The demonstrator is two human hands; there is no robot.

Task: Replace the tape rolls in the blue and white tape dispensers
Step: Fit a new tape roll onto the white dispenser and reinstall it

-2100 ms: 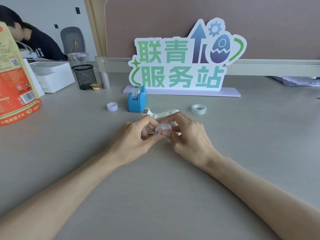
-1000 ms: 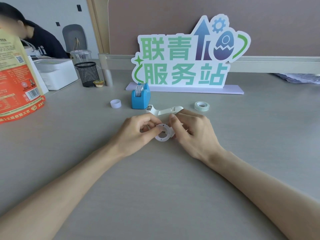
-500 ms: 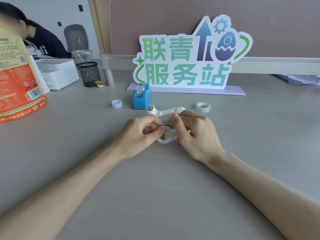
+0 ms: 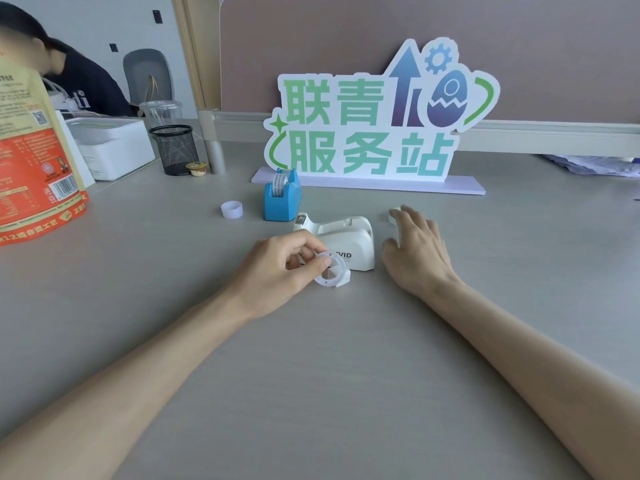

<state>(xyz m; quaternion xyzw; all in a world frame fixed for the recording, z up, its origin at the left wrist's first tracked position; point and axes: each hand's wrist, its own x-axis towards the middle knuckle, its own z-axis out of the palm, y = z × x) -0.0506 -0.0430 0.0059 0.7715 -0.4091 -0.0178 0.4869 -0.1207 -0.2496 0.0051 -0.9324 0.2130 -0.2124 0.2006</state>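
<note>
My left hand (image 4: 284, 268) pinches a white plastic spool hub (image 4: 331, 270) just above the grey desk, in front of the white tape dispenser (image 4: 349, 242). The dispenser lies with no roll in it. My right hand (image 4: 414, 247) rests to its right with fingers spread, the fingertips over a pale green tape roll (image 4: 393, 215) that is mostly hidden. Behind stands the blue tape dispenser (image 4: 281, 199) with a roll of tape in it. A small empty white core (image 4: 232, 209) sits left of the blue one.
A large lettered sign (image 4: 374, 133) stands on a lilac base behind the dispensers. At the left are an orange bag (image 4: 31, 161), a white box (image 4: 110, 147), a black mesh cup (image 4: 175, 148) and a person seated at the far left.
My right hand let go of the hub and reached right and back to the pale green roll. The left hand keeps the hub. The white dispenser is now uncovered.
</note>
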